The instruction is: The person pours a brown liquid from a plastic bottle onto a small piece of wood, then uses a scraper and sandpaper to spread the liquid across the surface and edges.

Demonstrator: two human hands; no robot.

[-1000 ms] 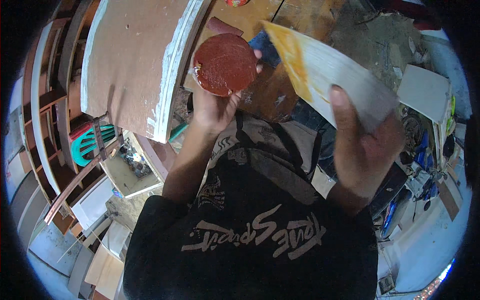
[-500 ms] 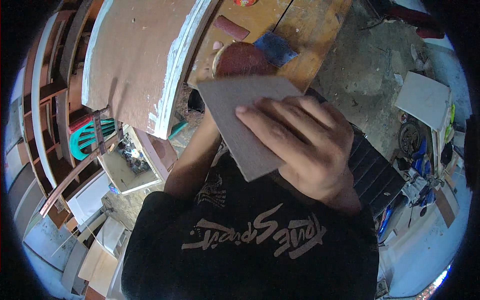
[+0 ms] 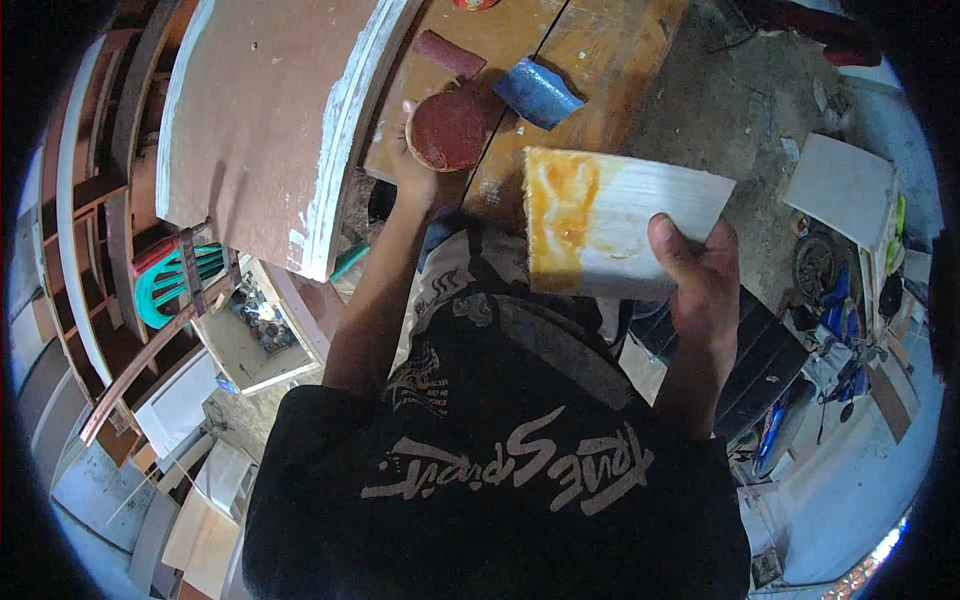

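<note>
My left hand (image 3: 413,175) is closed around a round thing (image 3: 450,131) with a flat-looking, dark red-brown face and a pale rim. Whether it is a disc or a filled container I cannot tell. In my right hand (image 3: 703,275) is a thin rectangular board (image 3: 640,215), thumb on top and fingers beneath. Its upper face is whitish with grain lines, and yellow-orange smears cover its left part. Beyond the round thing, a curled dark red strip (image 3: 450,53) and a curved blue piece of sheet (image 3: 540,93) lie on the wooden table.
The worn wooden table (image 3: 600,60) has a dark seam across it. A large curved brown panel (image 3: 290,110) with white-smeared edges stands at the left. Below it are a green plastic chair (image 3: 175,285) and an open box (image 3: 255,335) of small bits. A black slatted seat (image 3: 755,345) is at the right.
The board has moved right and been turned over, from its grey-brown face to the whitish, smeared one. It uncovers the round thing and my left hand, which have shifted slightly left.
</note>
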